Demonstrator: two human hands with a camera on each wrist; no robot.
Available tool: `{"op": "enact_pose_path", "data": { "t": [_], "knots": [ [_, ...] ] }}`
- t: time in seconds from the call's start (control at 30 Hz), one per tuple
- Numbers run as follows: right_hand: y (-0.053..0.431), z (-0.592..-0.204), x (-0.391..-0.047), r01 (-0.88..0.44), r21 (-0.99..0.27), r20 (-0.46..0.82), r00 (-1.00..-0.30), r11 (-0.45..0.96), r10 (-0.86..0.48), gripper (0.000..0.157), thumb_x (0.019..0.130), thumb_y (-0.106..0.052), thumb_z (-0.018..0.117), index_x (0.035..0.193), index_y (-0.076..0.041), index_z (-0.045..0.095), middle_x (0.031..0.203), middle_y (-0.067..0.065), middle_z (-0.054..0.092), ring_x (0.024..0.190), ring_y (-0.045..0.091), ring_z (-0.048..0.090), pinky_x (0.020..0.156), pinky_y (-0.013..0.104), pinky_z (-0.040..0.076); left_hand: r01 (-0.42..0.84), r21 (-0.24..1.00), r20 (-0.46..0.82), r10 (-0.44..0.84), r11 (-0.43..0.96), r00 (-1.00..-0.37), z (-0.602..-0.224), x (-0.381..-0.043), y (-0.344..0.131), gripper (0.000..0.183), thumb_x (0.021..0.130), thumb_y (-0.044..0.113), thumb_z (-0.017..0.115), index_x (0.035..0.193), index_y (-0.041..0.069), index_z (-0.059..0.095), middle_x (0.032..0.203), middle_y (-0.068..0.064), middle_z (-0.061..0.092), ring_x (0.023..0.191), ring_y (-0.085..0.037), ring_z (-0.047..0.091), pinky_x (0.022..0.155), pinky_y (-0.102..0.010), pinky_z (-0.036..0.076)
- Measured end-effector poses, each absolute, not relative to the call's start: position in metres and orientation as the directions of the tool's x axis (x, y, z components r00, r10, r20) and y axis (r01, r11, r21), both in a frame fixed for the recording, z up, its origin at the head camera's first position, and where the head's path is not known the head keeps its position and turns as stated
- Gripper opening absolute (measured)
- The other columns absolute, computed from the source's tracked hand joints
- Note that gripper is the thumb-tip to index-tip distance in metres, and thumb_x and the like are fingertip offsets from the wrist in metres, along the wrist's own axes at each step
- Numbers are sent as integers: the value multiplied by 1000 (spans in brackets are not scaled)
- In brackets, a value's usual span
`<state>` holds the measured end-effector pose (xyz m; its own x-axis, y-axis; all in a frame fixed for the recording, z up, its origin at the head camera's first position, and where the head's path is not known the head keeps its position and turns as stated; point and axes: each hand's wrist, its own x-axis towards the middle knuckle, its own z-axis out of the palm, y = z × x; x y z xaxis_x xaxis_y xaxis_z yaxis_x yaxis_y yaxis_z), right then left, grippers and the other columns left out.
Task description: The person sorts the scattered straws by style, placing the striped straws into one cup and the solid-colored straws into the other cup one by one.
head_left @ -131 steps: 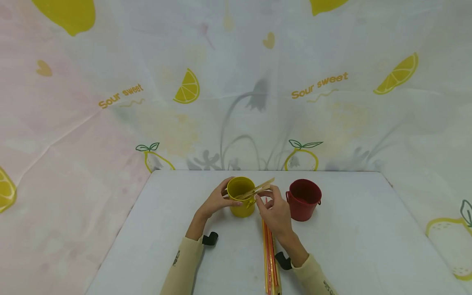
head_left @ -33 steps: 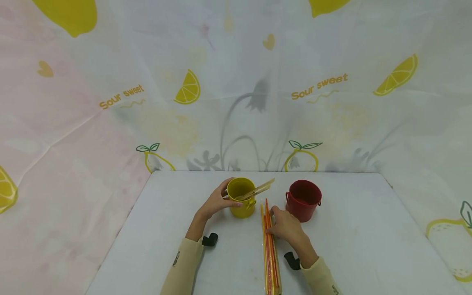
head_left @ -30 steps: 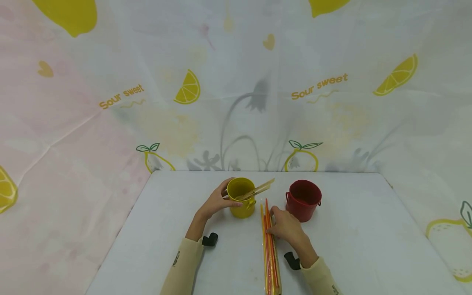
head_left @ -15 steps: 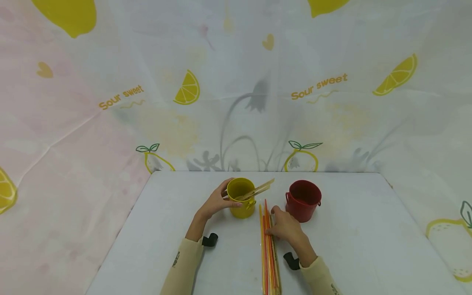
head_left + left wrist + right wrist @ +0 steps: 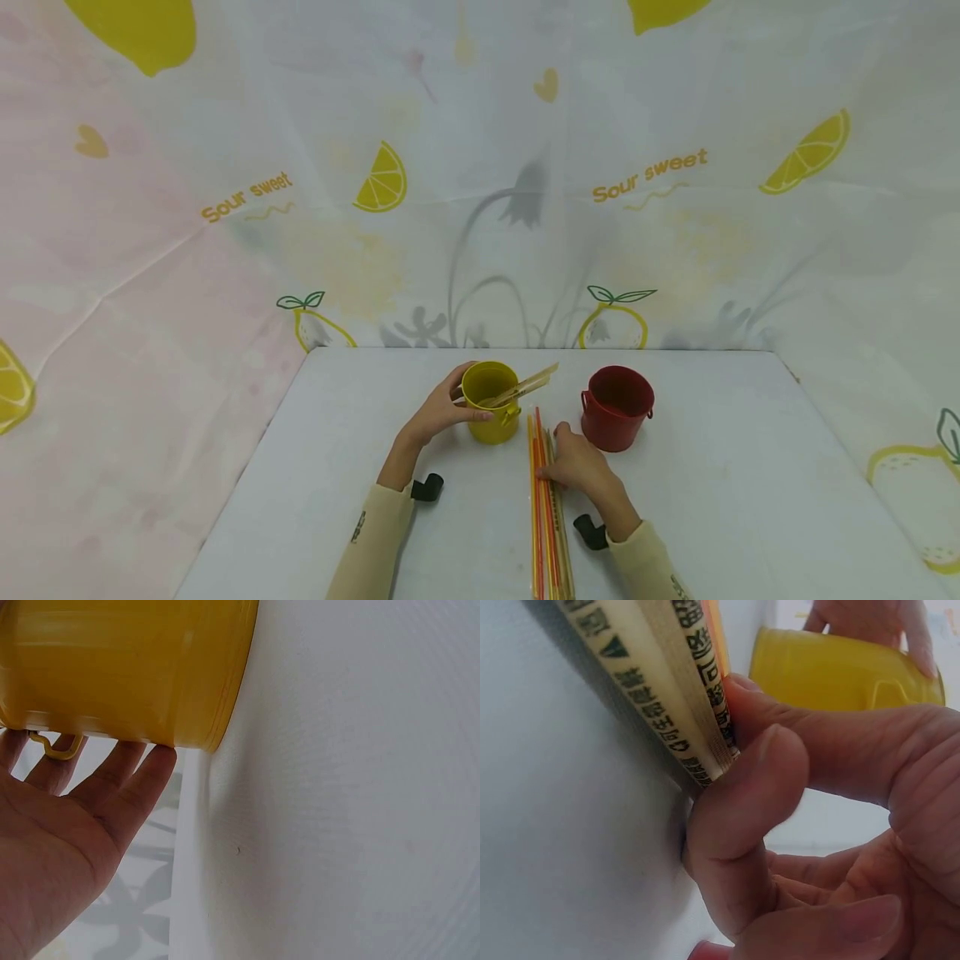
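Observation:
My left hand grips a small yellow bucket, its thumb across the front and its fingers around the far side. A few wrapped wooden chopsticks lean in the bucket, their ends jutting out to the right. On the table my right hand pinches wrapped chopsticks between thumb and curled forefinger; the right wrist view shows dark printing on their clear wrappers. Orange and yellow straws lie alongside them, close to the thumb. How many chopsticks are in the pinch is hidden.
A red bucket stands upright just beyond the right hand. The white table ends at a back edge before a lemon-print cloth. Black wrist mounts stick out from both sleeves.
The right hand has left the chopsticks leaning in the yellow bucket and come down to the pile. Lately it shifts slightly, and the straws and chopsticks spread apart. The left hand stays put.

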<state>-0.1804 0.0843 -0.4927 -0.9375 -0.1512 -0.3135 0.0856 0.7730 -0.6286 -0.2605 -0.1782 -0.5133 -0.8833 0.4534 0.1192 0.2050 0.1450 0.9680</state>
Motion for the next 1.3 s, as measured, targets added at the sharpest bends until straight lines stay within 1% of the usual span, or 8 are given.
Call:
{"op": "enact_pose_path", "data": {
  "t": [0.13, 0.3, 0.47, 0.7, 0.97, 1.1, 1.27, 1.3],
  "knots": [
    [85, -493, -181, 62, -636, -305, -936, 769, -177, 56, 78, -20, 85, 116, 3, 50, 74, 7, 54, 57, 18, 54, 53, 29, 42, 200, 969, 115, 453, 146, -884, -515, -261, -179, 87, 76, 24, 87, 148, 30, 39, 141, 1, 50, 127, -28, 50, 106, -53, 36],
    [85, -494, -181, 48, -644, -296, -936, 763, -191, 59, 77, -19, 86, 118, 4, 50, 74, 6, 54, 58, 18, 54, 53, 29, 44, 186, 972, 101, 456, 145, -884, -516, -262, -178, 87, 77, 21, 87, 149, 29, 38, 141, 0, 49, 128, -29, 49, 106, -54, 36],
    [86, -494, -182, 43, -637, -296, -936, 770, -192, 61, 75, -21, 87, 119, 4, 52, 75, 6, 54, 59, 18, 54, 55, 29, 44, 176, 974, 89, 468, 145, -879, -512, -261, -178, 91, 78, 16, 85, 153, 20, 33, 145, -9, 45, 131, -36, 46, 106, -55, 34],
    [88, -492, -183, 42, -653, -296, -933, 756, -204, 60, 77, -23, 86, 120, 1, 52, 74, 5, 54, 59, 18, 54, 55, 30, 44, 152, 982, 77, 493, 115, -867, -486, -247, -176, 92, 79, 16, 85, 153, 12, 31, 147, -15, 43, 132, -42, 42, 106, -50, 38],
    [90, -489, -182, 13, -693, -261, -937, 721, -233, 48, 78, -19, 85, 111, -3, 53, 69, 4, 56, 55, 17, 54, 54, 30, 42, 165, 980, 87, 499, 115, -862, -486, -246, -176, 91, 80, 16, 84, 153, 11, 30, 146, -18, 42, 131, -44, 42, 105, -51, 39],
    [90, -487, -181, 4, -706, -250, -937, 709, -243, 42, 79, -18, 84, 105, -6, 53, 67, 3, 56, 54, 16, 53, 53, 30, 40, 164, 978, 80, 489, 131, -868, -486, -246, -176, 91, 79, 17, 85, 153, 12, 31, 146, -15, 43, 132, -42, 43, 106, -54, 36],
    [91, -484, -180, 3, -716, -246, -937, 698, -248, 37, 81, -17, 83, 102, -7, 54, 67, 3, 57, 55, 17, 53, 52, 30, 42, 158, 980, 77, 493, 123, -867, -486, -247, -176, 91, 80, 17, 85, 153, 12, 31, 147, -16, 42, 132, -42, 42, 107, -53, 36],
    [91, -484, -180, 3, -720, -246, -936, 694, -251, 36, 81, -17, 82, 101, -7, 54, 68, 3, 57, 55, 17, 53, 52, 30, 42, 161, 980, 82, 489, 121, -869, -490, -249, -176, 91, 79, 18, 85, 153, 15, 32, 146, -14, 44, 131, -41, 44, 106, -52, 37]
  ]
}}
